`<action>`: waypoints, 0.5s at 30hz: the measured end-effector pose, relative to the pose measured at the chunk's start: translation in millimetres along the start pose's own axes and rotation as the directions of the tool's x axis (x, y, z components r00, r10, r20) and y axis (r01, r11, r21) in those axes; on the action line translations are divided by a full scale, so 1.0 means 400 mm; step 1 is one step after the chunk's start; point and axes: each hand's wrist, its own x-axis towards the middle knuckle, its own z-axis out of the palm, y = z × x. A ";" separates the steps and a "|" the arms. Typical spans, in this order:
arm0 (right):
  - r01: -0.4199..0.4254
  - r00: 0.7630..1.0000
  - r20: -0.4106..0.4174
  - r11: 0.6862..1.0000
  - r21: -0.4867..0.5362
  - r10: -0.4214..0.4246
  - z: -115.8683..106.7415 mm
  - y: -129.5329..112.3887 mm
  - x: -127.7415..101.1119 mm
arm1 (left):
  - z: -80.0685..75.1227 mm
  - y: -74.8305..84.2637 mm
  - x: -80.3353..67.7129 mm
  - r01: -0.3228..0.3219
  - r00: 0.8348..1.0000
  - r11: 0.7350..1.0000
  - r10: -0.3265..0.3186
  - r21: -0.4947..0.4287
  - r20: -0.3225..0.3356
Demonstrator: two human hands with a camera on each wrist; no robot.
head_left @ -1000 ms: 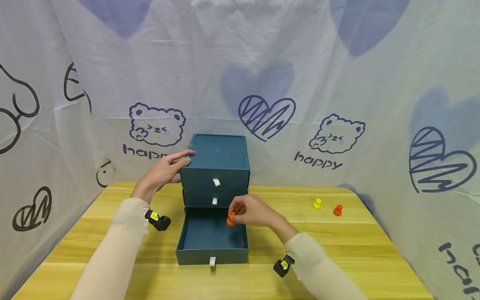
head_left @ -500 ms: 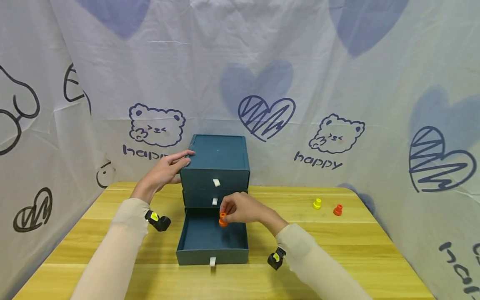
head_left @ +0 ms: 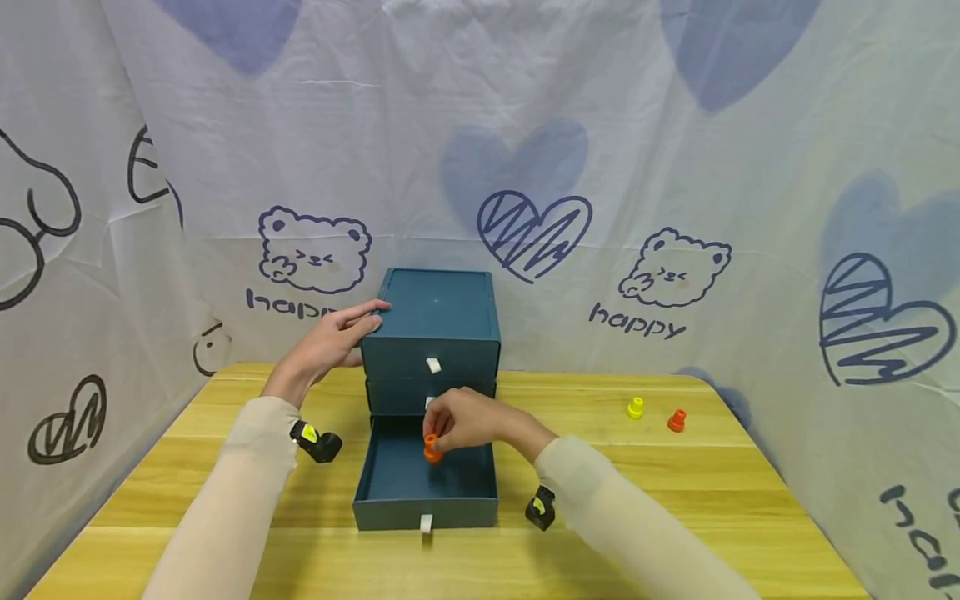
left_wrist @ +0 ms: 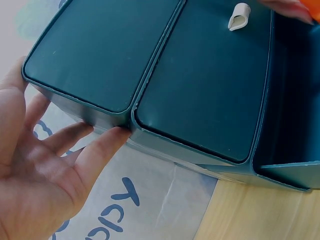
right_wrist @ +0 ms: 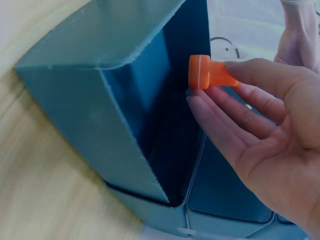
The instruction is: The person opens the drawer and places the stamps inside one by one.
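Note:
A dark teal three-drawer box [head_left: 435, 321] stands at the table's far middle, its bottom drawer [head_left: 425, 479] pulled out. My left hand [head_left: 330, 337] [left_wrist: 45, 170] rests with straight fingers against the box's upper left edge [left_wrist: 115, 120]. My right hand [head_left: 465, 421] [right_wrist: 260, 125] pinches a small orange peg [head_left: 432, 447] [right_wrist: 207, 72] by its narrow end, holding it over the open drawer [right_wrist: 150, 125].
A yellow peg [head_left: 635, 407] and an orange-red peg [head_left: 677, 420] stand on the wooden table [head_left: 675, 500] to the right. A printed cloth backdrop [head_left: 645, 167] closes in the back and sides. Small cameras sit on both wrists.
My right hand has carried the orange peg left and a little lower, further over the open drawer. The left hand has stayed on the box.

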 end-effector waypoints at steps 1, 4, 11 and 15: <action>0.001 1.000 0.010 1.000 -0.005 -0.001 0.000 -0.003 0.004 | 0.000 0.000 0.000 0.001 1.000 1.000 -0.001 0.001 -0.001; 0.009 0.999 0.035 1.000 -0.018 -0.008 0.000 -0.012 0.016 | -0.001 0.001 -0.002 0.003 1.000 1.000 -0.003 -0.001 -0.002; 0.015 0.996 0.086 1.000 0.004 -0.015 0.005 -0.031 0.040 | -0.002 0.000 -0.002 0.001 1.000 1.000 -0.001 -0.010 0.003; 0.037 0.993 0.113 0.999 0.014 -0.039 0.013 -0.038 0.054 | -0.003 -0.001 -0.001 -0.002 1.000 1.000 0.002 -0.016 0.006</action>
